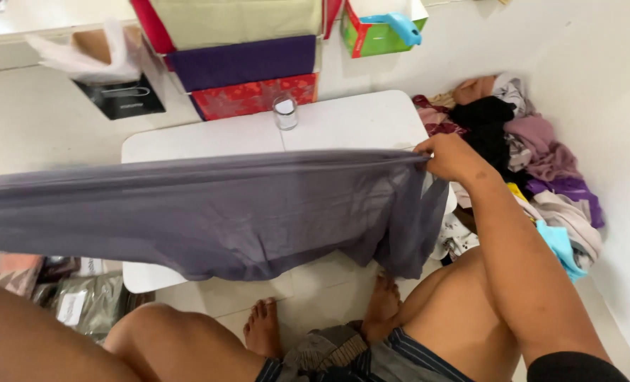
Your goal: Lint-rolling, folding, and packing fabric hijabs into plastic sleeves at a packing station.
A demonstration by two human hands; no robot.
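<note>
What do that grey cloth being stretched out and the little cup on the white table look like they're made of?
The grey cloth, pinched at its edge by the right hand, looks like thin matte woven fabric: it drapes softly and light shows through it. The cup looks like clear glass, see-through with a bright rim, though clear plastic is possible. The table looks like smooth plastic or laminate.

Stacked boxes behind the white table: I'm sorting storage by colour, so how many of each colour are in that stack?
Beige box: 1
Purple box: 1
Red patterned box: 1
Total: 3
The green box stands apart to the right, so it is not counted.
</note>
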